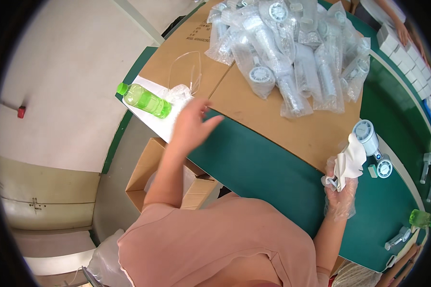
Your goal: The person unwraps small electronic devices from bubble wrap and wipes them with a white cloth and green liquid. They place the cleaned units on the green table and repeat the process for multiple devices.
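Note:
My left hand is bare and raised near the table's left edge. Its thumb stands apart from the fingers and nothing shows in it. Just beyond it lie a crumpled clear plastic bag and a green-capped bottle on its side. In a thin clear glove, my right hand grips a white cloth; a small pale piece partly shows beneath the cloth. Close to that hand, a pale blue device with a round vented end, like a handheld fan, lies on the green table beside another round vented part.
Bagged pale blue devices are heaped on brown cardboard over the green table. An opened carton stands below the left edge. White boxes sit far right near another person's hand. More devices lie right.

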`<action>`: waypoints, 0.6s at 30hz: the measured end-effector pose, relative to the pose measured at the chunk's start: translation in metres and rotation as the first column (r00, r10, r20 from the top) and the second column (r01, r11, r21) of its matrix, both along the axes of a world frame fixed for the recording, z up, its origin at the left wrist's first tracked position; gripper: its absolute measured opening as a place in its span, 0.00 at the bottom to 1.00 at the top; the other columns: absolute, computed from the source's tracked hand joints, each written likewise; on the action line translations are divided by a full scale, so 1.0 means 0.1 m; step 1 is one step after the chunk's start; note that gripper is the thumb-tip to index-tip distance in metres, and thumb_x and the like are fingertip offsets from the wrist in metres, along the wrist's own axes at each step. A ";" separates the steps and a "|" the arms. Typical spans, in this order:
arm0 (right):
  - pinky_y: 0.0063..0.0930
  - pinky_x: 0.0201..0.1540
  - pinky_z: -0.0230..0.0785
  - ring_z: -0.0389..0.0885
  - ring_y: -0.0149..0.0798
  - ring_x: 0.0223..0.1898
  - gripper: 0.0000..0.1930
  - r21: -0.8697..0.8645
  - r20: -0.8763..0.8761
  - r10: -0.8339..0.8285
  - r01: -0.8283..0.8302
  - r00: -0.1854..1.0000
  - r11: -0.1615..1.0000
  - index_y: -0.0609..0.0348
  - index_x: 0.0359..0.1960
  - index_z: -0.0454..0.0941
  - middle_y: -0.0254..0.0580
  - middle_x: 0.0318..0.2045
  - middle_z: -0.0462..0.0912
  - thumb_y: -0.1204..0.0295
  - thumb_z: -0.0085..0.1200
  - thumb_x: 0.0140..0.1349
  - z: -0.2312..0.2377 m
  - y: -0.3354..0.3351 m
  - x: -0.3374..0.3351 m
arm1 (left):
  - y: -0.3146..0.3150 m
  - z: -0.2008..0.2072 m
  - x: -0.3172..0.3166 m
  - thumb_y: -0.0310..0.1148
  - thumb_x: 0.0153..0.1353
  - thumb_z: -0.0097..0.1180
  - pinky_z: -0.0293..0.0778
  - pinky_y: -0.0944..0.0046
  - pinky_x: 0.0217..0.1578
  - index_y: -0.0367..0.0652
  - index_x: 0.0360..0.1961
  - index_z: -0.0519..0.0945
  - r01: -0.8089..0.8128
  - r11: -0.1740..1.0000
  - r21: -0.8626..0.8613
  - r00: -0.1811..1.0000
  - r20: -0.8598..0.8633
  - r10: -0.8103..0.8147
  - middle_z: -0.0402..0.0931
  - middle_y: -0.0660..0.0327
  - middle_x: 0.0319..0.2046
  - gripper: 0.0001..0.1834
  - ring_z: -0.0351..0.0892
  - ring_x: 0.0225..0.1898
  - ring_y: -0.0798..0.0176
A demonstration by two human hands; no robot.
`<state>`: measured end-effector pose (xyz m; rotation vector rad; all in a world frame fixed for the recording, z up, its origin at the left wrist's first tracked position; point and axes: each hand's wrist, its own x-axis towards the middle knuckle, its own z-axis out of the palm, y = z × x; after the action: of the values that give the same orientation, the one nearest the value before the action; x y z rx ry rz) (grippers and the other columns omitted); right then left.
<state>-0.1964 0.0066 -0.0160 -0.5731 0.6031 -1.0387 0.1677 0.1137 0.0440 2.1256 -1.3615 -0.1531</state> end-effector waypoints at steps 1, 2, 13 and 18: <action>0.16 0.17 0.64 0.68 0.30 0.26 0.19 0.005 -0.011 -0.006 0.006 1.000 1.000 0.65 0.49 0.69 0.41 0.30 0.69 0.63 0.52 0.63 0.00 0.00 0.01 | 0.16 0.03 0.16 0.35 0.42 0.72 0.73 0.60 0.43 0.36 0.46 0.75 -0.051 0.996 0.072 0.985 0.171 0.038 0.76 0.50 0.39 0.29 0.77 0.42 0.54; 0.16 0.17 0.64 0.69 0.30 0.26 0.19 0.009 -0.020 -0.012 0.013 1.000 1.000 0.65 0.49 0.69 0.41 0.31 0.70 0.63 0.52 0.63 0.00 0.00 0.02 | 0.27 0.12 0.22 0.40 0.41 0.72 0.72 0.56 0.46 0.35 0.49 0.73 -0.132 0.960 0.247 0.968 0.243 0.070 0.75 0.47 0.44 0.34 0.76 0.46 0.49; 0.17 0.17 0.65 0.69 0.30 0.27 0.17 -0.028 -0.030 0.010 -0.011 1.000 1.000 0.61 0.49 0.69 0.40 0.30 0.70 0.64 0.51 0.63 0.05 0.00 0.06 | -0.09 -0.66 0.88 0.28 0.53 0.55 0.74 0.56 0.41 0.34 0.50 0.73 -0.300 0.936 0.181 0.886 0.417 0.204 0.77 0.49 0.37 0.22 0.78 0.40 0.46; 0.17 0.17 0.61 0.69 0.29 0.27 0.15 -0.069 -0.058 -0.015 0.011 0.998 0.998 0.58 0.48 0.70 0.37 0.30 0.71 0.63 0.50 0.64 0.03 0.00 0.05 | -0.02 -0.25 0.97 0.21 0.54 0.45 0.76 0.64 0.35 0.34 0.52 0.71 -0.262 0.961 -0.084 0.381 -0.924 0.023 0.78 0.57 0.36 0.22 0.79 0.33 0.60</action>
<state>-0.1914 0.0068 -0.0128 -0.6619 0.6251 -1.0612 0.2646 0.1122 0.0186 1.4705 -0.4454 -0.9327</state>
